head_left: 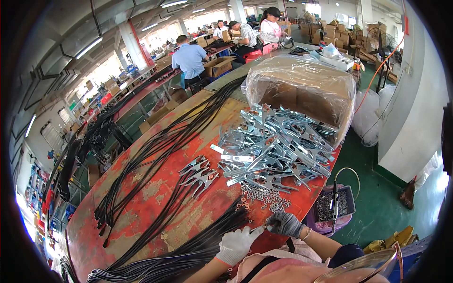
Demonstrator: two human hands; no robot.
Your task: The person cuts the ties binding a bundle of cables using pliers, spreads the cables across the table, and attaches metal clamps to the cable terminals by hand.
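Observation:
My left hand (239,243), in a white glove, and my right hand (285,224), in a dark grey glove, meet at the table's near edge. Both have their fingers pinched together; whatever lies between them is too small to make out. Just left of them a thick bundle of black cables (203,247) runs across the table, its ends by copper-coloured rings (243,203). Beyond my hands lies a spread of small silver nuts (266,197). A big heap of silver metal spring clamps (278,146) rises behind the nuts. Several clamps (200,174) lie apart, at the ends of black cables.
A cardboard box in clear plastic (302,80) lies behind the heap. More black cables (160,146) stretch over the worn red table (141,207). Right of the table, a pneumatic-looking driver (335,205) stands by a bin of dark small parts (325,207). Several people work at far tables.

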